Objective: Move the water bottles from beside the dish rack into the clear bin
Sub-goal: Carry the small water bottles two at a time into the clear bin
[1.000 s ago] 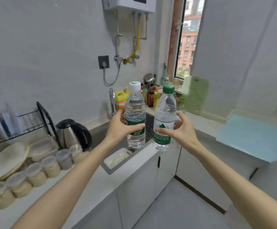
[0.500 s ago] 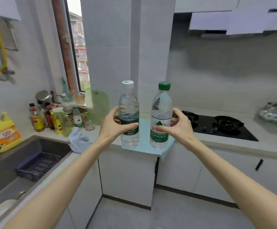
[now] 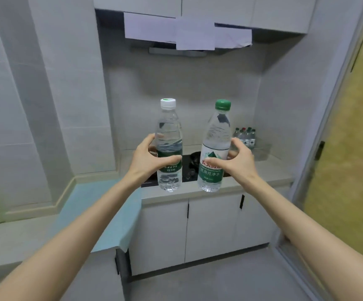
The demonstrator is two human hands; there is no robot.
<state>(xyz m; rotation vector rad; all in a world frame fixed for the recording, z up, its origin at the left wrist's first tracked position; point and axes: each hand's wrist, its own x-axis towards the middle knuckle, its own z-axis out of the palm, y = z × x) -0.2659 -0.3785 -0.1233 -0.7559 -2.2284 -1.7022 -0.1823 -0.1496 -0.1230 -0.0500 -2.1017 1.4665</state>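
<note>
Grey-tiled kitchen walls are framing a corner counter with a dark hob. Left hand is wrapping closed around a white-capped bottle; right hand is clasping a green-capped bottle, both upright in mid-air, apart. A second ago the sink and dish rack were behind them; now the view is facing the hob, so the carry is likely nearing its drop-off. Further bottles are standing in what looks like the clear bin (outline faint) at the counter's back-right corner, with bare counter before it.
</note>
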